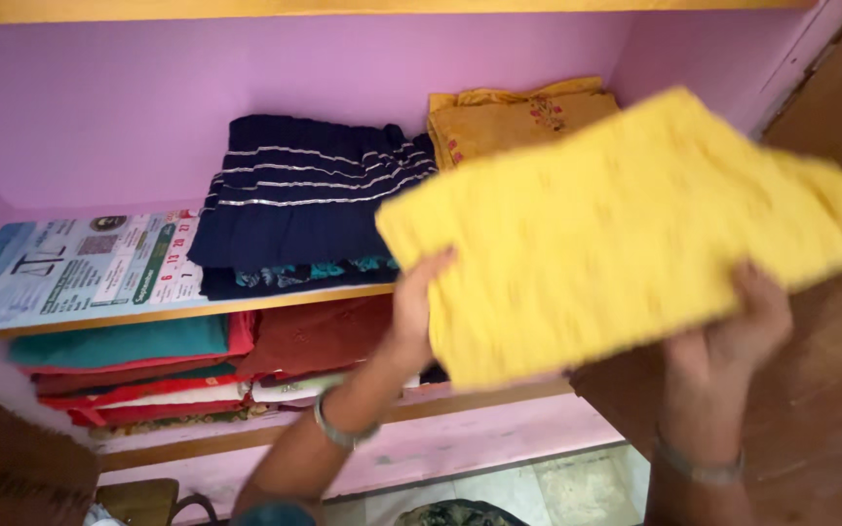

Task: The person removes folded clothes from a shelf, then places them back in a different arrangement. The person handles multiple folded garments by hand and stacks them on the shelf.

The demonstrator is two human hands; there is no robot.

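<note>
In front of the pink shelf (129, 117), both hands, left hand (419, 307) and right hand (738, 336), have fingers clamped on a folded yellow cloth (616, 234), near the navy stack (304, 200).

Held cloth: folded cloth (616, 234) between both hands, in front of the shelves, tilted, its right end higher.
Left hand (416, 312): grip on the cloth's lower left edge.
Right hand (733, 336): grip under the cloth's lower right edge.
Behind the left grip: upper shelf (275, 304), bearing a striped folded stack (309, 205).
Behind the cloth, above the right grip: embroidered folded garment (518, 117), just right of the striped stack, partly hidden.
Far left of the left grip: printed sheet (80, 268) lying flat on the upper shelf.
Below and left of the left grip: lower shelf (479, 399), piled garments (158, 375) on it.
Right of the right grip: cupboard door (830, 390).
</note>
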